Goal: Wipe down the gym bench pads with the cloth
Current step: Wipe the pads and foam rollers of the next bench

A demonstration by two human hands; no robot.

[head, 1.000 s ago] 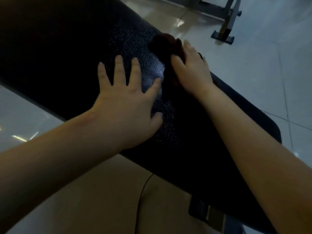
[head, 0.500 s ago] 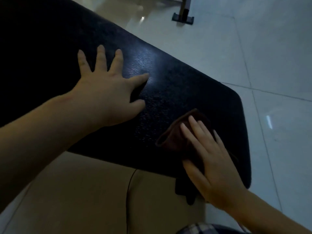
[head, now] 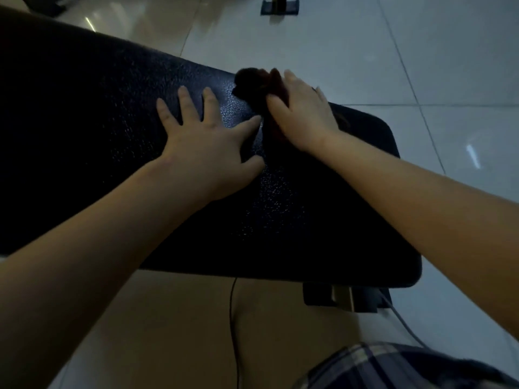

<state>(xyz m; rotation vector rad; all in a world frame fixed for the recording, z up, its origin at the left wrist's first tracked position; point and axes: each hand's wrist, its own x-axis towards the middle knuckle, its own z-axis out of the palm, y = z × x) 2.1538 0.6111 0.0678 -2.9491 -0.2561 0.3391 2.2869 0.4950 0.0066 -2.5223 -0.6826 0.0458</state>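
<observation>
Tiled floor (head: 421, 51) surrounds the black pad (head: 84, 108) crossing the frame. Left hand (head: 207, 147), centre, lies flat on the pad, fingers spread, grasping nothing. Just right, right hand (head: 303, 116) presses the bunched cloth (head: 250, 80) onto the pad, fingers extended.

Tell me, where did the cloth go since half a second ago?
The right hand slid the dark red cloth from the near edge of the bench pad across to its far edge, beside the left hand. The left hand stayed flat on the pad.
</observation>
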